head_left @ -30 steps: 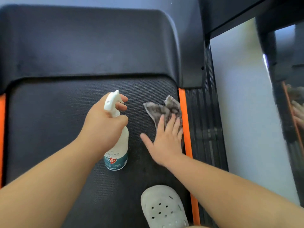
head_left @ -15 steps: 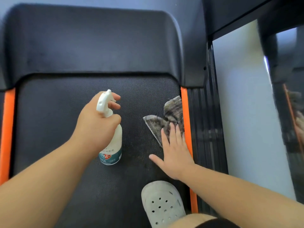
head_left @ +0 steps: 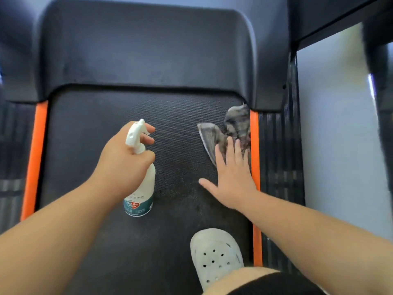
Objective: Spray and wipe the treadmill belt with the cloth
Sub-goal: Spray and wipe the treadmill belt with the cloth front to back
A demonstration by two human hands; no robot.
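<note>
The black textured treadmill belt point(head_left: 102, 145) fills the middle of the head view. My left hand point(head_left: 123, 162) grips the neck of a white spray bottle point(head_left: 141, 194) with a teal label, fingers at the trigger; the bottle stands on the belt. A crumpled grey cloth point(head_left: 229, 128) lies on the belt against the right orange strip. My right hand point(head_left: 234, 177) lies flat with straight fingers, fingertips pressing the cloth's near edge. A darker damp patch shows between the bottle and my right hand.
Orange side strips point(head_left: 255, 188) border the belt, with ribbed black side rails point(head_left: 278, 167) beyond. The black motor hood point(head_left: 148, 50) rises at the belt's far end. My foot in a white perforated clog point(head_left: 214, 256) stands on the belt, near right.
My right hand slid the cloth to the right, up against the orange strip, and the cloth stretched out toward the hood. The left hand and bottle held their place on the belt.
</note>
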